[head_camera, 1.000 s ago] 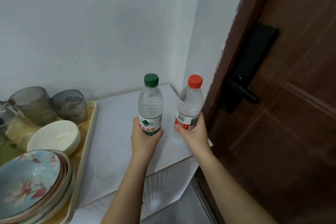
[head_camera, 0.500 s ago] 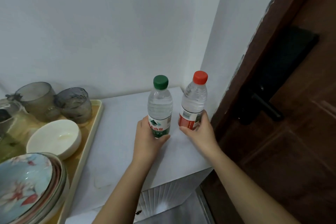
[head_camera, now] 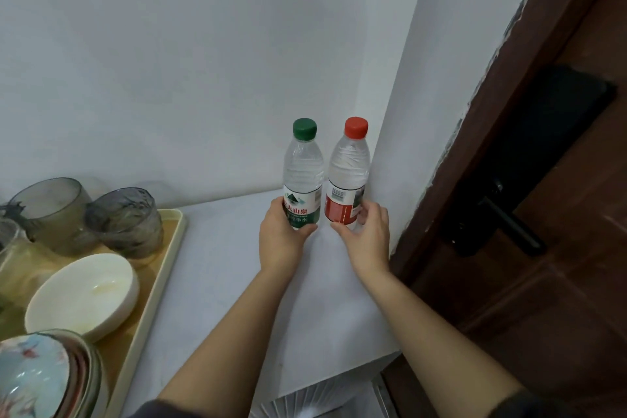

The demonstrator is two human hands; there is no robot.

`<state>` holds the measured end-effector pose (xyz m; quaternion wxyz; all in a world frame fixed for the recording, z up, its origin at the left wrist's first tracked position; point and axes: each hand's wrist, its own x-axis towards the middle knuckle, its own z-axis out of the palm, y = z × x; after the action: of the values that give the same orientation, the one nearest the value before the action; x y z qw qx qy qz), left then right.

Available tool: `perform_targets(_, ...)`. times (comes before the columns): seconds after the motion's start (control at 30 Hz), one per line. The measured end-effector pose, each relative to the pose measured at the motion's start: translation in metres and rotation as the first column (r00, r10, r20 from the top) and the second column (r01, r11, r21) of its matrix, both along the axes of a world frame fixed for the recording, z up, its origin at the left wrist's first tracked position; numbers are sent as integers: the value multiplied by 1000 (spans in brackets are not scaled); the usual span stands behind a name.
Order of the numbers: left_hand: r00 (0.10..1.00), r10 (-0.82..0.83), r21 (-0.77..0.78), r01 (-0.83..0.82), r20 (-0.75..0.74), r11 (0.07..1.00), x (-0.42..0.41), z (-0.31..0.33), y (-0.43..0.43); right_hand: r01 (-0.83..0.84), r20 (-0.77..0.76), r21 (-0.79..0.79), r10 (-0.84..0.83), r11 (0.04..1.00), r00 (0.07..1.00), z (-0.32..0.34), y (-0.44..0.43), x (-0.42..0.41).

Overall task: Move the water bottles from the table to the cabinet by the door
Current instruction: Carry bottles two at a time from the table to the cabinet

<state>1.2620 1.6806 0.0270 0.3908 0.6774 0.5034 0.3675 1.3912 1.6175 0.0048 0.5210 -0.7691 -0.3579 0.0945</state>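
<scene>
The left grip (head_camera: 283, 241) and right grip (head_camera: 368, 239) are bare hands on bare forearms. The left sleeve (head_camera: 149, 411) is dark grey cloth, sitting high on the arm with a soft, rounded hem. The right sleeve (head_camera: 536, 405) is the same dark grey, likewise worn high.

The only camera rides on my head, looking forward and down along my forearms into the corner where the cabinet (head_camera: 237, 282) meets the wall (head_camera: 203, 61). It is near enough that my left hand (head_camera: 281, 241) and right hand (head_camera: 368, 241) sit mid-frame. Its wide lens catches the tray (head_camera: 163, 268) at left and the door (head_camera: 559, 316) at right.
</scene>
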Motion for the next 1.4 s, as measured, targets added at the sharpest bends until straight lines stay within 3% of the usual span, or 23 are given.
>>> perform_targets(0.43, 997, -32, -2, 32, -69, 999, 31, -1, 47, 70, -24, -58, -71, 996, 997, 2, 37, 15)
perform_targets(0.73, 1000, -6, -48, 6, -3, 999, 47, -1, 64, 93, -48, -103, -98, 990, 994, 1, 58, 27)
perform_targets(1.4, 998, 31, 25, -30, -55, 999, 57, -3, 77, 140, 123, -221, -114, 965, 986, 3, 90, 28)
